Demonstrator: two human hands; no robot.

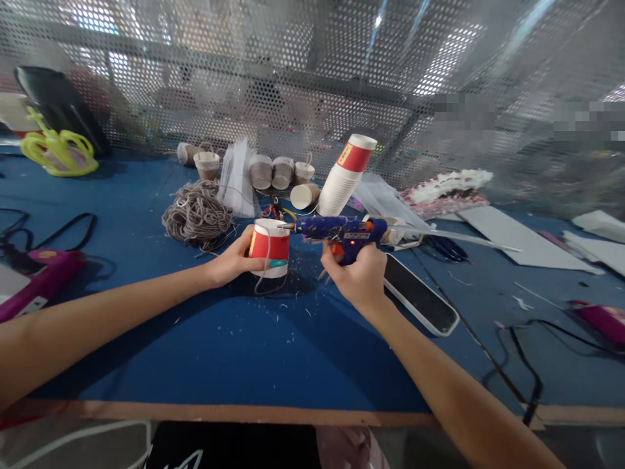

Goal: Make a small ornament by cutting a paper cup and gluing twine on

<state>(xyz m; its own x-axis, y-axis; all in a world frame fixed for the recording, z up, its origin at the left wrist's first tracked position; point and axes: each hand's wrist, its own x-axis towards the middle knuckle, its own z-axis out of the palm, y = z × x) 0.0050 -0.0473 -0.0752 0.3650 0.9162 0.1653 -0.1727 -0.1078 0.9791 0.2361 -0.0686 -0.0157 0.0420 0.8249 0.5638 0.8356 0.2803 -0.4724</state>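
Note:
My left hand (241, 257) grips a red and white paper cup (270, 248) from its left side, with the thumb across the front. A thin grey cord (267, 277) hangs in a loop down the cup's front. In my right hand (359, 273) is a blue hot glue gun (336, 228), my fingers wrapped round its handle near the orange trigger. Its nozzle points left and meets the upper right edge of the cup; whether it touches I cannot tell. A long clear glue stick (469, 240) sticks out of the gun's back.
Behind the cup lie a heap of grey cord (198, 215), several cord-wrapped cups and a leaning stack of paper cups (342, 182). A phone (420, 296) rests right of my right hand. Magenta glue guns lie at left (43, 280) and right (598, 322). Perforated metal (293, 58) stands behind.

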